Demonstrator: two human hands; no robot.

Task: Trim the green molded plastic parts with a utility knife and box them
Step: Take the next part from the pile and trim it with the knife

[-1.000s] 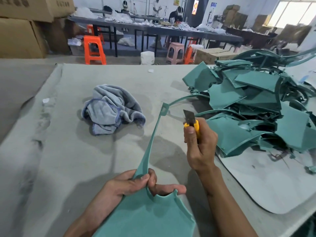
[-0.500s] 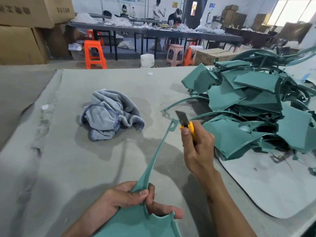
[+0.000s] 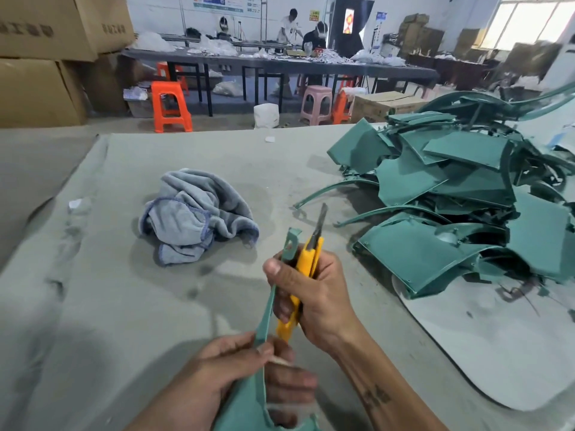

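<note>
Right, left hand pinches green part at base of thin arm, held low over table. Right hand wraps yellow knife, thumb against strip. Part looks light, thin, bendy; best gripped near the cut. Untrimmed pile lies right.

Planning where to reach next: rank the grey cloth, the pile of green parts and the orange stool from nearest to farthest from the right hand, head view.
From the right hand:
1. Grey cloth, left of it on the table.
2. Pile of green parts, to the right; close to the cloth's distance.
3. Orange stool, on the floor beyond the table.
</note>
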